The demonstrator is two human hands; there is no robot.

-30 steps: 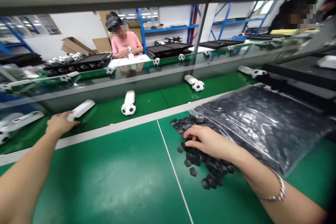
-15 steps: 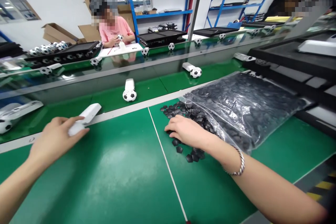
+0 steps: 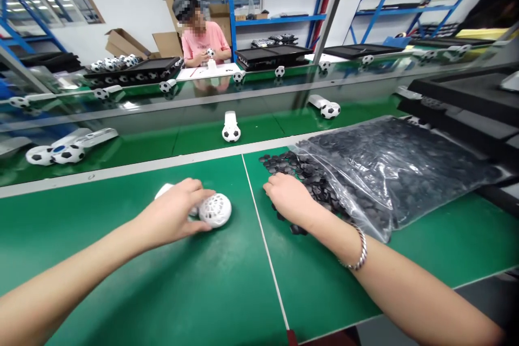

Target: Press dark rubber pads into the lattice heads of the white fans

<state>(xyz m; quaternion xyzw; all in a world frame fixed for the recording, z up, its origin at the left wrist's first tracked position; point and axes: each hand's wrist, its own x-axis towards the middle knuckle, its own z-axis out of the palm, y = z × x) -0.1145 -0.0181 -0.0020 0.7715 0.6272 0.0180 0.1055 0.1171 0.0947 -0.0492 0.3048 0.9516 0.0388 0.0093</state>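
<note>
My left hand (image 3: pixel 172 213) is closed around a white plastic part with a round, ball-shaped head (image 3: pixel 217 211). Dark gaps in a football pattern show on the head, and the part's other end pokes out behind the hand. At the pile of small black pentagon pieces (image 3: pixel 310 173), my right hand (image 3: pixel 288 199) has its fingers bent together and pointing down. Whatever sits between those fingertips is hidden. Beside the pile, a clear plastic bag (image 3: pixel 397 167) full of the same black pieces lies with its mouth toward my right hand.
Beyond the green table (image 3: pixel 219 270) runs a green belt (image 3: pixel 194 138) carrying white parts with football heads (image 3: pixel 231 133). Black trays (image 3: pixel 458 97) are stacked at the right. Across the line, a person in a pink shirt (image 3: pixel 206 40) holds a similar part.
My left hand has moved right and nearer with the white part, whose round head now shows. My right hand stays at the black pieces. The view has turned left.
</note>
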